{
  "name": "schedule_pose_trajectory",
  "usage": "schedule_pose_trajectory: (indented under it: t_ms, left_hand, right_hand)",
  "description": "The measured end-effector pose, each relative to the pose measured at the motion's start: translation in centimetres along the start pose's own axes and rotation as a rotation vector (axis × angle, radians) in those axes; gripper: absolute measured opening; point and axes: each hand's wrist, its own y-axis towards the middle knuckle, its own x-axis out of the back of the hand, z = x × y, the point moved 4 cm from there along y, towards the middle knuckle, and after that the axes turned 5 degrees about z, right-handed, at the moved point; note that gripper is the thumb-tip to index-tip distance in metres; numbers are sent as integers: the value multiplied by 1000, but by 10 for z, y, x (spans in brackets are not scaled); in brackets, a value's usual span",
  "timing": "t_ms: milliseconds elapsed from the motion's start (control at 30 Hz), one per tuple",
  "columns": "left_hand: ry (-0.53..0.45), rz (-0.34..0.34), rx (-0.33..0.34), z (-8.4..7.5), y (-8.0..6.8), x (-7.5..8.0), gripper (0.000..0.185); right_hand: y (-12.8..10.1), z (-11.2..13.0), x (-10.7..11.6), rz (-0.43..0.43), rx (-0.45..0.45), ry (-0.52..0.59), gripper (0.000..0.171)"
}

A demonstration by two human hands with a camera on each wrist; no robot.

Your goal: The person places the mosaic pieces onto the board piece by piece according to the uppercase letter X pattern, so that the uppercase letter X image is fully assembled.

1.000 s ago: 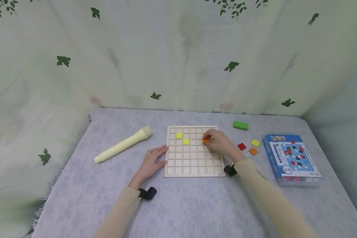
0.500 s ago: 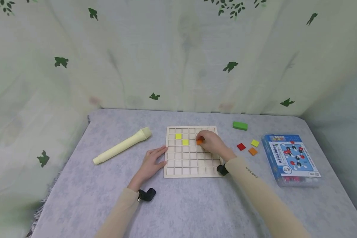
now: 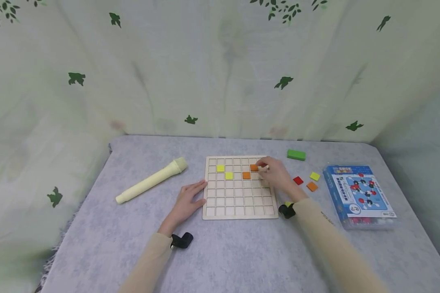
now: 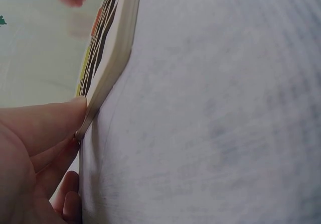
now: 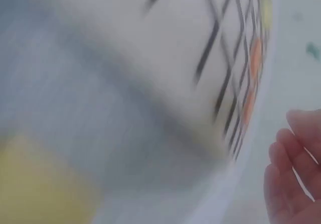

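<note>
On a grey bench backed by a pale curtain printed with green leaves, a person works at a wooden grid board lying flat near the middle. To the right of the board lies a blue box with a picture on its lid; to the left, a pale yellow tube lies at a slant, well apart from the board.

The left hand rests flat on the bench with straight fingers touching the board's left edge; the left wrist view shows a fingertip against that edge. The right hand hovers over the board's upper right part, its grip narrow, thumb and fingers drawn together just beside an orange tile in the second row. Whether the fingers touch that tile cannot be told, and the right wrist view is too blurred to settle it.

A second orange tile sits one row down and one square left. Two yellow tiles sit likewise on a diagonal further left.

Off the board to the right lie a green block and three loose tiles: red, yellow and orange.
</note>
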Motion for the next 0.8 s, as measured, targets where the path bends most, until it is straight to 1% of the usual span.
schedule_pose_trajectory:
  t_ms: [100, 200, 300, 367, 433, 500, 600, 667, 800]
  left_hand:
    - [-1, -9, -9, -1, 0, 0, 56]
    - [-5, -13, -14, -2, 1, 0, 56]
    - [-7, -9, -7, -2, 1, 0, 56]
    - [-10, -4, 3, -3, 0, 1, 56]
    - [-13, -1, 12, -3, -1, 1, 57]
    - [-19, 2, 17, -4, -1, 2, 57]
    - [-15, 3, 13, -2, 0, 1, 57]
    - [-11, 2, 8, -1, 0, 0, 57]
    - [-14, -1, 0, 0, 1, -2, 56]
  right_hand:
    - [-17, -24, 20, -57, -53, -16, 25]
    - [-35, -51, 37, -85, -133, -30, 27]
    - [-51, -72, 47, -65, -197, -33, 28]
    - [-57, -79, 50, -37, -189, -57, 29]
    - [-60, -82, 50, -14, -170, -87, 29]
    - [-61, -81, 49, -12, -147, -121, 28]
    - [-60, -76, 49, -29, -141, -149, 26]
    - [-58, -70, 48, -41, -140, -140, 27]
    - [-47, -53, 41, -44, -74, -85, 26]
